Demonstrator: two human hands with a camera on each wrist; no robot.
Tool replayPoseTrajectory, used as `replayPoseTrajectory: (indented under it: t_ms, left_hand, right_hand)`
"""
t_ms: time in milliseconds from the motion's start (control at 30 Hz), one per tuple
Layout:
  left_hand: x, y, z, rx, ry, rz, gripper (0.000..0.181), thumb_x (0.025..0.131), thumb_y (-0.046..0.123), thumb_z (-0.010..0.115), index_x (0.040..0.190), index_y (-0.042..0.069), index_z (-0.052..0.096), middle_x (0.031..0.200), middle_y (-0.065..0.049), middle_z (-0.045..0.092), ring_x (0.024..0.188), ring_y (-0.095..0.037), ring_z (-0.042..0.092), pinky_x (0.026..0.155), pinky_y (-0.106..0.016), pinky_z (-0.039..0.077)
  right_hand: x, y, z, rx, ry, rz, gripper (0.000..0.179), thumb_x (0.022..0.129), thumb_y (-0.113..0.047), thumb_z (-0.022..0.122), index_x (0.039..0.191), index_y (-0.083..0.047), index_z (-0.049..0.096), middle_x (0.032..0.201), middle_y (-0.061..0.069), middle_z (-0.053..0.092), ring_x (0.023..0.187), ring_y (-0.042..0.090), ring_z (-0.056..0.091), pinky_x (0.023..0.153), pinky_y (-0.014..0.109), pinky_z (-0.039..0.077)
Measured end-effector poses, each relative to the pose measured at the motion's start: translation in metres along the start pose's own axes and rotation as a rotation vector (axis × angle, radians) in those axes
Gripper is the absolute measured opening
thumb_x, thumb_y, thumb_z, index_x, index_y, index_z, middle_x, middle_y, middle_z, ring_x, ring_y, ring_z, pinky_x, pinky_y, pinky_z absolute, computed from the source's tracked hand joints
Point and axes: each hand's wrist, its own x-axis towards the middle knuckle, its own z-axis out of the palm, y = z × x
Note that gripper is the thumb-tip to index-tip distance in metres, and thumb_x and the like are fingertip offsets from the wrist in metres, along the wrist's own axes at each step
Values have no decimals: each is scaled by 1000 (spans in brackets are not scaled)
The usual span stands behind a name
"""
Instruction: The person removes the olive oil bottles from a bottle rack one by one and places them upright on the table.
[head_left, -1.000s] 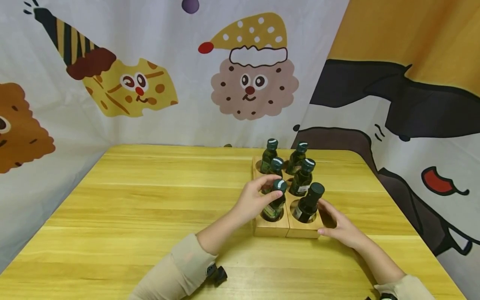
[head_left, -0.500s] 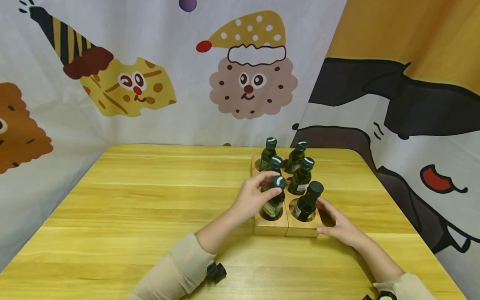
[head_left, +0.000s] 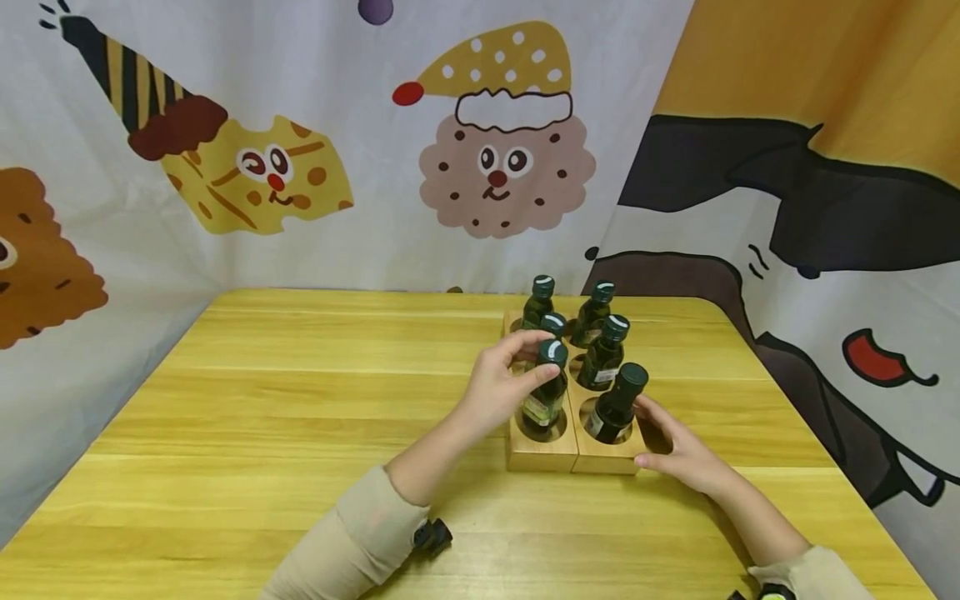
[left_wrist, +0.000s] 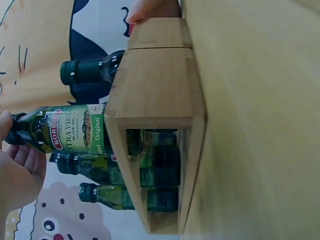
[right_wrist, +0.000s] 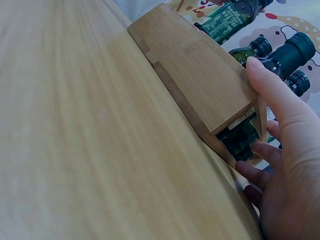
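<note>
My left hand [head_left: 491, 387] pinches the cap end of a green olive oil bottle [head_left: 543, 408]. Its label [left_wrist: 70, 129] reads extra virgin, and the bottle stands partly raised out of the front-left hole of a wooden bottle rack [head_left: 540, 461]. Beside that rack, seam to seam, sits a second wooden bottle rack [head_left: 604, 463]. At its near right corner my right hand [head_left: 686, 454] holds it, thumb on the front face and fingers by the open side. A dark-capped bottle [head_left: 618, 407] leans in the front-right hole.
Behind these, several more green bottles [head_left: 602, 354] stand in the other holes. The racks rest on a yellow wood-grain table [head_left: 300, 417], toward its right side. A cartoon-printed curtain [head_left: 360, 250] hangs along the far edge.
My left hand has lifted the olive oil bottle a little and shifted slightly left, so more of the bottle shows above the hole. My right hand has stayed at the rack's corner.
</note>
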Motion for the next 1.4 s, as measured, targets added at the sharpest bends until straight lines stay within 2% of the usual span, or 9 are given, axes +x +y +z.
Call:
replayPoseTrajectory:
  t_ms: [67, 233, 333, 633, 700, 800, 933, 1233, 1400]
  left_hand:
    - [1, 14, -3, -8, 2, -11, 34, 86, 5, 71, 118, -2, 62, 102, -11, 65, 93, -19, 60, 81, -36, 51]
    - [5, 23, -8, -24, 25, -31, 36, 85, 0, 70, 119, -8, 60, 103, -19, 64, 94, -29, 59, 84, -46, 49]
    - [9, 14, -11, -22, 58, -19, 37, 84, 3, 72, 120, -3, 62, 103, -15, 65, 94, -25, 60, 85, -44, 48]
    - [14, 20, -27, 5, 110, 14, 36, 85, 12, 74, 118, 2, 64, 100, -7, 67, 91, -18, 61, 81, -40, 51]
    - [16, 21, -31, 9, 123, 16, 35, 85, 12, 74, 117, 2, 64, 101, -6, 67, 91, -18, 60, 80, -40, 52]
    - [19, 22, -37, 31, 140, 18, 34, 85, 11, 74, 116, 2, 65, 100, -6, 66, 90, -18, 60, 82, -39, 51]
    - [26, 23, -46, 57, 161, 24, 32, 85, 9, 74, 115, 2, 65, 98, -7, 65, 88, -19, 60, 83, -36, 50]
    - [46, 24, -63, 86, 193, 70, 30, 85, 3, 73, 113, -4, 65, 95, -13, 67, 86, -21, 61, 80, -35, 51]
    - [55, 23, -72, 107, 216, 37, 30, 86, 6, 73, 114, -1, 65, 94, -12, 66, 84, -21, 60, 73, -32, 51]
  right_hand:
    - [0, 0, 0, -5, -1, -4, 86, 80, -1, 73, 148, 8, 21, 138, 36, 37, 124, -8, 32, 98, 6, 20]
    - [-1, 0, -1, -11, 3, 1, 86, 80, -1, 73, 147, 9, 21, 137, 37, 37, 124, -8, 32, 98, 6, 20]
    - [-1, 1, -1, -13, 3, 7, 85, 80, -2, 73, 147, 9, 21, 137, 37, 37, 124, -8, 32, 98, 6, 19]
    - [-2, 0, -1, -14, 4, 39, 85, 81, -5, 73, 148, 5, 21, 137, 35, 39, 124, -8, 31, 97, 5, 19]
    - [-2, -1, -1, -19, 5, 44, 85, 81, -4, 73, 148, 6, 21, 137, 35, 39, 126, -2, 33, 97, 6, 20]
    - [-2, -2, -1, -24, 8, 50, 86, 81, -4, 73, 148, 8, 21, 137, 36, 38, 131, 22, 34, 97, 6, 20]
    - [-1, -4, 0, -17, 6, 46, 86, 80, -4, 74, 147, 8, 21, 137, 37, 38, 128, 50, 29, 96, 5, 20]
    - [-1, -5, 1, -15, 3, 42, 87, 80, -4, 74, 148, 8, 21, 137, 36, 38, 127, 52, 28, 96, 5, 20]
    - [-1, -4, 0, -15, 4, 41, 86, 81, -5, 74, 147, 9, 21, 137, 37, 38, 127, 53, 28, 96, 5, 20]
